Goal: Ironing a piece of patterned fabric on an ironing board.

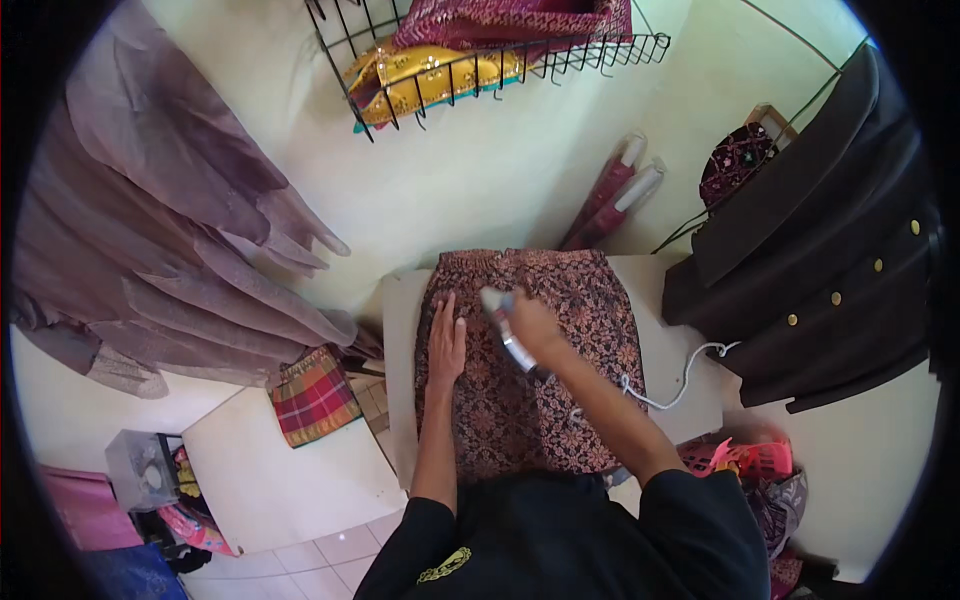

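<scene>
A patterned skirt (495,420) in dark and pinkish floral fabric lies over a pale ironing surface (679,382), its gathered waistband at the far end. My right hand (534,326) grips a clothes iron (514,341), which is a little blurred and rests on or just above the skirt's upper part; I cannot tell which. From the iron's side a white cord (675,401) runs off to the right, partly behind my forearm. My left hand (448,341) lies flat on the skirt's left side, fingers pointing to the waistband, holding nothing.
Mauve garments (165,225) hang at the left, a dark buttoned garment (817,285) at the right. Above is a black wire basket (465,75) with folded cloth. A checked cloth (315,401) lies on a white table (292,480). Wrapped rolls (615,199) lean against the wall; a pink basket (772,457) stands lower right.
</scene>
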Demonstrator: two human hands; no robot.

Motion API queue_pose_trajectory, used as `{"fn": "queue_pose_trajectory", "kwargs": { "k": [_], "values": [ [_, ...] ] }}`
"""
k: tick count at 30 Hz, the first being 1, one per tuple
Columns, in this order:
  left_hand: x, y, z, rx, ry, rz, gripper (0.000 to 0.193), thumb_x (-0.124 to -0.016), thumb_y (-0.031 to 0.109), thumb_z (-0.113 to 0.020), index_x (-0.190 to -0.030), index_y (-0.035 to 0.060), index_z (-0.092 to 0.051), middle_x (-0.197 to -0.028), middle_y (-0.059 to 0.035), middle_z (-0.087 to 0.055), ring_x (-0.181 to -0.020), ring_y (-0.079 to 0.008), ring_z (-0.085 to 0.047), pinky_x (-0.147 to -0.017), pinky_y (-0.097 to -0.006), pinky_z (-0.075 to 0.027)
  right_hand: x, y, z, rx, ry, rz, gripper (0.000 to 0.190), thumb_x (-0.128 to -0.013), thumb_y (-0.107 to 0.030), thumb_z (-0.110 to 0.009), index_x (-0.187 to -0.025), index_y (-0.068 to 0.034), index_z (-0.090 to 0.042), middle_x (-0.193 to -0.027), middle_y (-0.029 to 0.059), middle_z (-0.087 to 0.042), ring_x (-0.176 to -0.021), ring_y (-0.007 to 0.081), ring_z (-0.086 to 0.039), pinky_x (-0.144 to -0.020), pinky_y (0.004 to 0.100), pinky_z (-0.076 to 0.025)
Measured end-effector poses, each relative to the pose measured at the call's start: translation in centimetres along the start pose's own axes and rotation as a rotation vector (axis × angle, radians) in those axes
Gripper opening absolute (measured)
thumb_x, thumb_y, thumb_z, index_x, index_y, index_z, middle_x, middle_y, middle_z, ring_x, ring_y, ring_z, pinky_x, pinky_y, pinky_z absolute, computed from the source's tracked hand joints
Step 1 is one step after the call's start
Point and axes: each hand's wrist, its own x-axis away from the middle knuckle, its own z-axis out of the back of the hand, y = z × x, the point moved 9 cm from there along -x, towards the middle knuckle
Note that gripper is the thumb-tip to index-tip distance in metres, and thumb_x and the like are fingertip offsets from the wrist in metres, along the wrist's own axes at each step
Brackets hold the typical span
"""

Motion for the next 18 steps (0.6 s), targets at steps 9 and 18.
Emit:
{"fn": "queue_pose_trajectory", "kwargs": {
  "k": [9, 18],
  "values": [
    [0.1, 1.5, -3.8, -0.568, -0.063, 0.057, 0.063, -0.101, 0.05, -0.043, -0.15, 0.0114, -0.037, -0.157, -0.018, -0.026, -0.146, -0.0409, -0.019, -0.117, -0.0561, -0.02, 2.4, 17.3, 9.7, 0.035, 0.24, -0.327, 0.05, -0.088, -0.041, -0.066, -0.119, -0.003, -0.055, -0.098, 0.0293, -0.067, -0.098, 0.0474, -0.064, -0.083, 0.0556, -0.05],
    [4.1, 5.8, -9.9, -0.501, -0.226, -0.18, 0.053, -0.103, 0.04, -0.039, -0.149, 0.0133, -0.04, -0.157, -0.0116, -0.031, -0.146, -0.0294, -0.025, -0.12, -0.0492, -0.014, 4.2, 11.0, 6.1, 0.065, 0.03, -0.014, 0.044, -0.087, -0.039, -0.068, -0.116, -0.007, -0.059, -0.09, 0.0279, -0.068, -0.086, 0.0453, -0.067, -0.08, 0.0534, -0.053]
  ]
}}
